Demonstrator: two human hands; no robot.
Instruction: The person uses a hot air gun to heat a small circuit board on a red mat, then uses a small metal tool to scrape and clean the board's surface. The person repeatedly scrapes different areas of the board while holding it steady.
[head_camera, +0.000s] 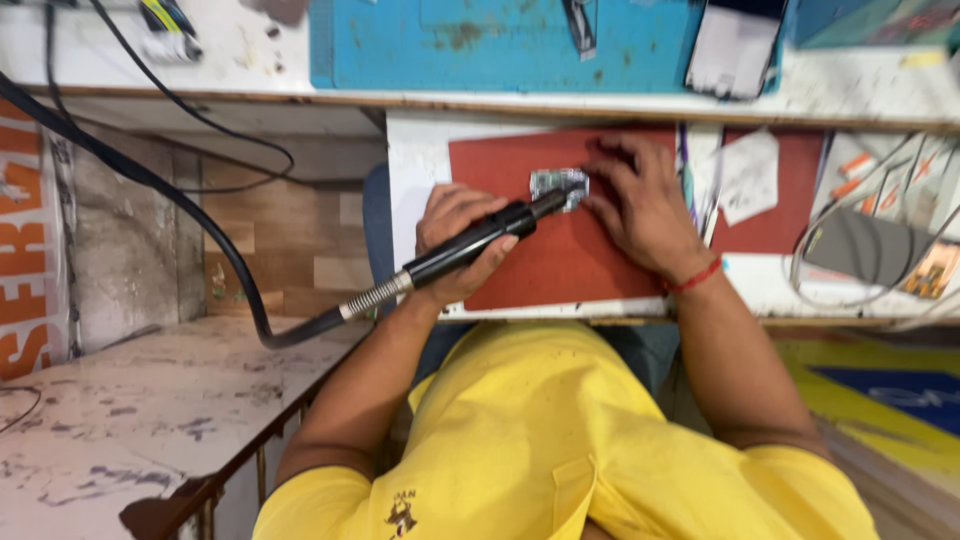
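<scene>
Seen from the head camera, looking down past a yellow shirt (540, 440). The person's left hand (455, 245) is clenched around a black pen-shaped tool handle (478, 243), whose nozzle tip meets a small silvery circuit board (558, 184). A black hose (180, 210) runs from the rear of the handle, sweeping left across the view. The circuit board lies on a red-brown mat (560, 260), near its upper edge, roughly between the two hands. The right hand (640, 205) rests flat on the mat, fingers spread, fingertips touching the right edge of the board; it grasps nothing. A red thread band (695, 278) circles the right wrist. A blue cutting mat (500, 45) lies on the shelf above.
</scene>
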